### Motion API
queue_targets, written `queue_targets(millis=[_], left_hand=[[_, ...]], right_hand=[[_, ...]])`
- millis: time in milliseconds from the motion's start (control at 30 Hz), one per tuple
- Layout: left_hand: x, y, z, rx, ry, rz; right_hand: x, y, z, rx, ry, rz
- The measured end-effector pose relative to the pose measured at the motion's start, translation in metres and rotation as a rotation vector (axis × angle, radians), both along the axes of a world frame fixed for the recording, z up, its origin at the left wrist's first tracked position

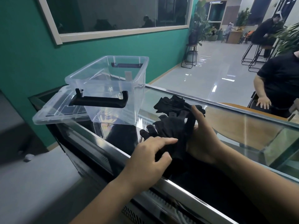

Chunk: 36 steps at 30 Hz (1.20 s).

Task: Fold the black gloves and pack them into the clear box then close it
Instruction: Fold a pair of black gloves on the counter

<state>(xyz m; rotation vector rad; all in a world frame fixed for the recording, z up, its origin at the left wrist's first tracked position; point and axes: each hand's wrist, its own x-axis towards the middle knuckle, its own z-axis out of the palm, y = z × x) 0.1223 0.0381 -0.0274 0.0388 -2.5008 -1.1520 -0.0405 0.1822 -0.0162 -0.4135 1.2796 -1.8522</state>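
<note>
The right hand (204, 143) grips the bunched gloves (171, 126) near the counter's (242, 126) front edge. The left hand (148, 160) pinches one glove. They lie lengthwise left to right, fingertips pointing left toward the open box (113, 88).

Teal wall (24, 54), white-framed window (113, 16), glossy grey tiled floor (210, 73), potted plants (199, 26), glass-topped counter (242, 126), wooden desk (234, 36)

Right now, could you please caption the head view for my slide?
Left hand and right hand hold black gloves on glass counter beside open clear box and its lid.
</note>
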Motion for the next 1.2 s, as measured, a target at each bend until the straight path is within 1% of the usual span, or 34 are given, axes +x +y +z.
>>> queue_targets(millis=[67, 167, 367, 467, 500, 533, 667, 733, 833, 1000, 1067, 1200], left_hand=[[0.002, -0.001, -0.006, -0.074, -0.001, -0.031], [0.000, -0.005, -0.016, -0.166, 0.036, -0.017], [-0.003, -0.006, -0.030, -0.326, 0.177, 0.091], [-0.002, -0.003, -0.031, -0.373, 0.128, 0.068], [-0.002, -0.003, -0.032, -0.359, 0.106, 0.060], [-0.001, -0.003, -0.031, -0.302, 0.091, 0.066], [-0.004, -0.015, -0.020, 0.067, 0.044, 0.240], [-0.010, -0.024, -0.016, 0.166, 0.009, 0.320], [-0.019, -0.037, -0.016, 0.283, -0.028, 0.353], [-0.026, -0.043, -0.021, 0.308, 0.002, 0.405], [-0.026, -0.041, -0.025, 0.260, 0.008, 0.446], [-0.027, -0.041, -0.029, 0.108, -0.021, 0.447]], right_hand=[[0.001, -0.001, 0.000, 0.002, 0.001, 0.034], [0.003, -0.004, -0.002, -0.003, -0.006, 0.077], [0.001, -0.007, -0.007, -0.015, -0.002, 0.115], [0.001, -0.007, -0.006, 0.002, 0.011, 0.134], [0.000, -0.006, -0.007, 0.003, 0.016, 0.136], [0.001, -0.006, -0.007, 0.002, 0.018, 0.138], [0.000, -0.006, -0.007, -0.017, -0.007, 0.139], [0.000, -0.006, -0.007, -0.016, -0.023, 0.137], [0.000, -0.005, -0.006, -0.012, -0.036, 0.158], [0.004, -0.006, -0.004, 0.009, -0.045, 0.137], [0.005, -0.006, -0.003, 0.021, -0.059, 0.122], [0.007, -0.005, 0.000, 0.032, -0.048, 0.113]])
